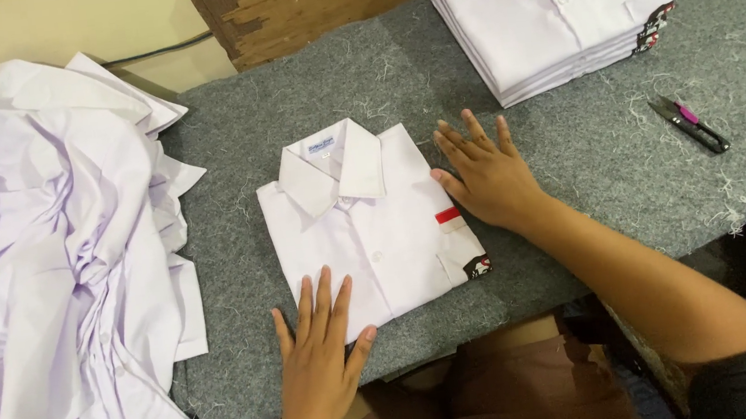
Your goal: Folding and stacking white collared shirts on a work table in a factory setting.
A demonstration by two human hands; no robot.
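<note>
A folded white collared shirt with a small red chest tab [373, 228] lies flat in the middle of the grey felt-covered tabletop [569, 143], collar pointing away from the person. The left hand [319, 358] rests palm down on the shirt's near lower corner, fingers spread and straight, its grip wide and holding nothing. The right hand [485, 175] lies flat at the shirt's right edge, thumb touching the cloth by the red tab, fingers fanned on the felt, likewise closed on nothing. A loose heap of unfolded white shirts [47, 271] covers the left side. A neat stack of folded white shirts [551, 11] sits at the far right, with small black thread snips with a pink grip [689, 124] near it.
</note>
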